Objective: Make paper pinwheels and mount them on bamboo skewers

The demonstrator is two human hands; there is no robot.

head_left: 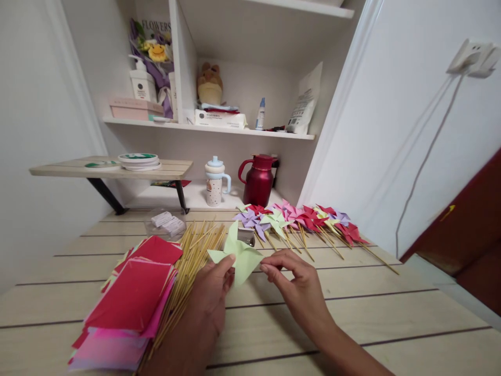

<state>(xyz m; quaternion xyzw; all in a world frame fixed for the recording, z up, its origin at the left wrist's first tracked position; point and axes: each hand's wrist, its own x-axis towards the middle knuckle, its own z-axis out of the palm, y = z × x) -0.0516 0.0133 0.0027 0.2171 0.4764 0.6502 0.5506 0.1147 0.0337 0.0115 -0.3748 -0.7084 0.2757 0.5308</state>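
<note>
A pale green folded paper pinwheel (238, 254) is held just above the wooden table (352, 318). My left hand (211, 295) pinches its lower left part with thumb and fingers. My right hand (295, 284) touches its right tip with the fingertips. To the left of my hands lies a bundle of thin wooden sticks (191, 266), and beside it a stack of red and pink paper squares (133, 303).
Several finished pinwheels on sticks (305, 222) lie in a row at the back right. A clear plastic box (166, 223), a lidded cup (215, 181) and a red jug (258, 180) stand behind. Shelves with bottles rise at the back; a white wall runs along the right.
</note>
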